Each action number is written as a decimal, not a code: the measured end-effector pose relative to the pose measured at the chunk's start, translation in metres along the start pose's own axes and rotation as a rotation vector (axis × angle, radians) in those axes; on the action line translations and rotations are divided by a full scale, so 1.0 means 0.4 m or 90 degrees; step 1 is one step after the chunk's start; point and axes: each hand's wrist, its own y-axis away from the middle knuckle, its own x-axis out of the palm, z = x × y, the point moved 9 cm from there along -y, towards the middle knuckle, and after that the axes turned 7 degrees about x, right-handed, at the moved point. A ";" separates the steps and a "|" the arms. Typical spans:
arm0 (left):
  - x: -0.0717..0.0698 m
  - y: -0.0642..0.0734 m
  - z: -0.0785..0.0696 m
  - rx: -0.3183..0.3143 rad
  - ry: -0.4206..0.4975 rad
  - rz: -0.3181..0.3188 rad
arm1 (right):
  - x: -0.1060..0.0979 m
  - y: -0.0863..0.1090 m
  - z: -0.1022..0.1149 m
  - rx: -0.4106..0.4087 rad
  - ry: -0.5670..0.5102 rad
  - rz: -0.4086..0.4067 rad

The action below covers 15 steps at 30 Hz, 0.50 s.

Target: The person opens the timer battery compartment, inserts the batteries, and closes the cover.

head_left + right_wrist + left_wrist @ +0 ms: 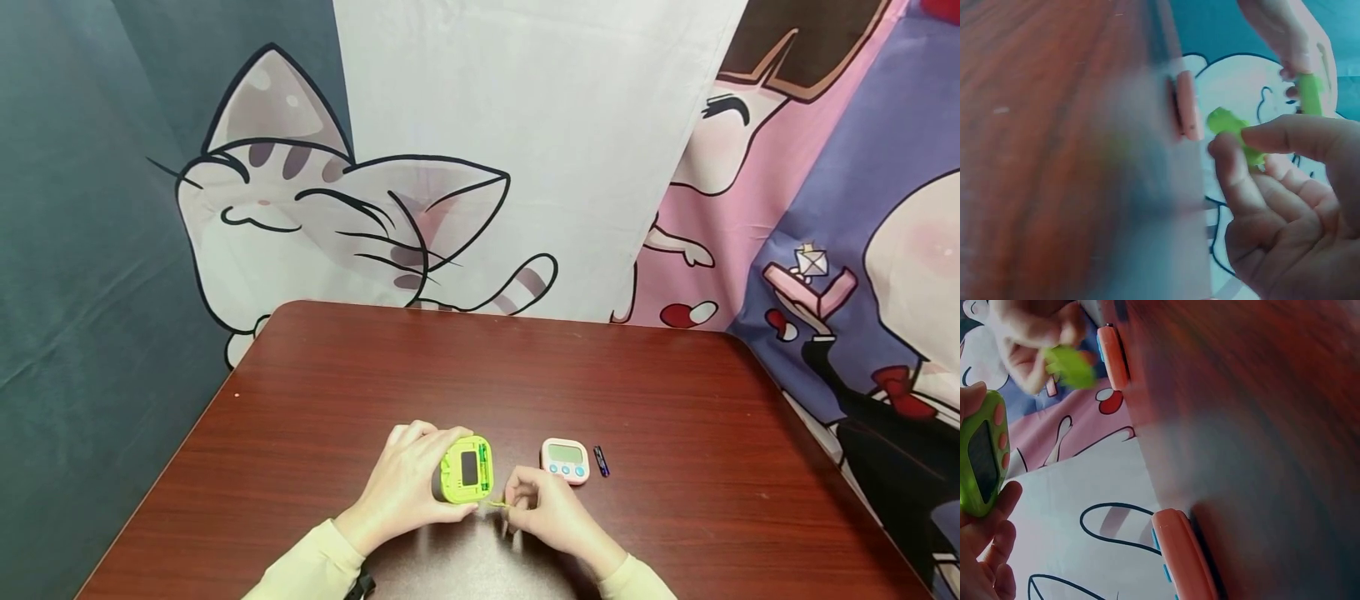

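Note:
My left hand [408,471] grips a green digital timer [454,483], thumb below and fingers above. Its back faces the head camera, with the battery compartment uncovered and a green battery [484,477] lying in it. The timer's screen and orange buttons show on the timer [985,456] in the left wrist view. Just to the right, my right hand [551,508] pinches a small green battery cover [1227,122] between thumb and index finger. That cover [497,503] appears edge-on in the head view, close to the timer's lower edge but apart from it.
Beyond my right hand lies a pale pink timer [566,461] with blue buttons, a dark battery [602,461] beside it. The left wrist view shows another pink timer [1185,556] nearby. A printed cloth [525,167] hangs behind the brown table [675,400].

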 end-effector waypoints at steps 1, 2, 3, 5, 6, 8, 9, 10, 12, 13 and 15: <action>0.000 0.000 0.000 0.001 0.000 -0.001 | -0.007 0.000 0.008 -0.006 -0.015 -0.007; 0.001 0.001 0.001 0.000 0.001 0.000 | -0.014 0.000 0.018 -0.019 -0.032 -0.014; 0.001 0.001 0.002 0.000 0.001 -0.001 | -0.021 0.001 0.028 -0.034 -0.057 -0.016; 0.001 0.000 0.001 0.000 0.003 -0.003 | -0.032 0.000 0.036 -0.059 -0.100 -0.017; 0.001 0.000 0.001 0.000 0.004 -0.003 | -0.037 0.001 0.043 -0.072 -0.120 -0.015; 0.002 -0.001 0.001 -0.003 0.008 -0.001 | -0.044 0.002 0.056 -0.088 -0.165 -0.001; 0.003 -0.001 0.000 -0.003 0.011 -0.001 | -0.046 0.002 0.059 -0.090 -0.184 0.006; 0.004 -0.001 -0.001 -0.002 0.015 0.000 | -0.048 0.002 0.063 -0.095 -0.202 0.013; 0.007 -0.001 -0.002 -0.003 0.022 0.005 | -0.053 0.001 0.067 -0.103 -0.228 0.016; 0.008 -0.001 -0.003 -0.005 0.025 0.008 | -0.054 0.000 0.069 -0.105 -0.242 0.017; 0.011 0.000 -0.004 -0.007 0.032 0.014 | -0.056 -0.001 0.071 -0.112 -0.257 0.012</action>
